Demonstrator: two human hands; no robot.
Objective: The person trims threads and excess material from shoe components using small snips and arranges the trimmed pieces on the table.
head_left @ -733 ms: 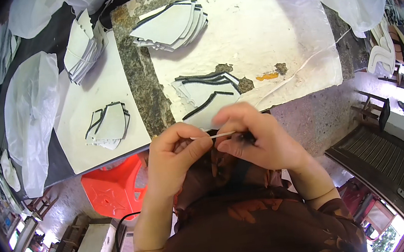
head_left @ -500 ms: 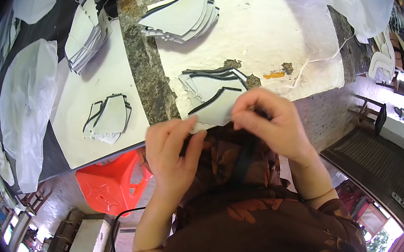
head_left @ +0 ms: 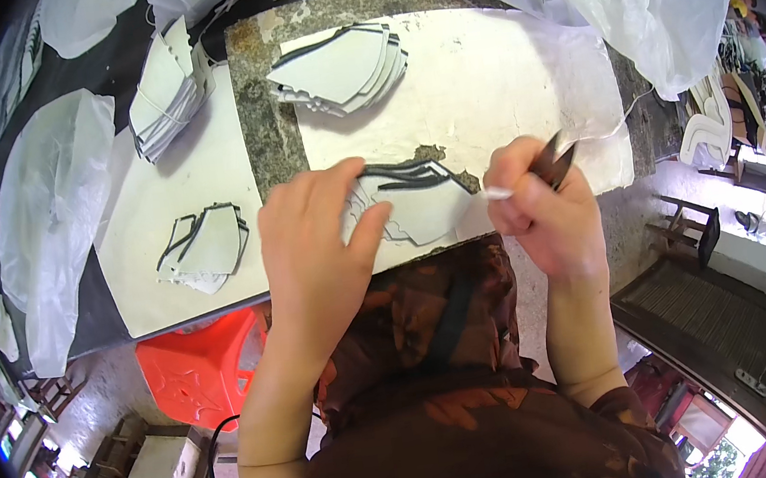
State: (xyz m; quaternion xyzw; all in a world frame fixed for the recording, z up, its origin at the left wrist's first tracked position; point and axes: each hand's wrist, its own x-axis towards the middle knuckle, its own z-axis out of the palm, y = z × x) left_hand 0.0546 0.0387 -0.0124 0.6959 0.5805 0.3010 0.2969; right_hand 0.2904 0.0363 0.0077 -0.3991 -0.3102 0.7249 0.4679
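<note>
My left hand (head_left: 307, 233) is open, its thumb apart. The fingertips reach the left side of a small pile of white cut pieces with black edges (head_left: 422, 211), partly covering it. To the right of that pile, my right hand (head_left: 545, 211) is closed around small dark snips (head_left: 554, 163), whose two pointed blades stick up past the fingers. A small white bit, blurred, shows at its fingertips. Farther back lies a thicker stack of similar pieces (head_left: 340, 72). Left of my left hand is a smaller group of pieces (head_left: 209, 247).
A white sheet (head_left: 516, 82) with torn spots covers the worktop; a second sheet (head_left: 136, 267) lies at the left. A tied bundle of pieces (head_left: 167, 103) stands at the back left. Plastic bags (head_left: 56, 229) lie around the sides. A red stool (head_left: 195, 369) is below the table edge.
The white piece held between both hands now lies on the pile. My left hand has moved up to the pile's left side; my right hand has moved right, and the snips' blades now show.
</note>
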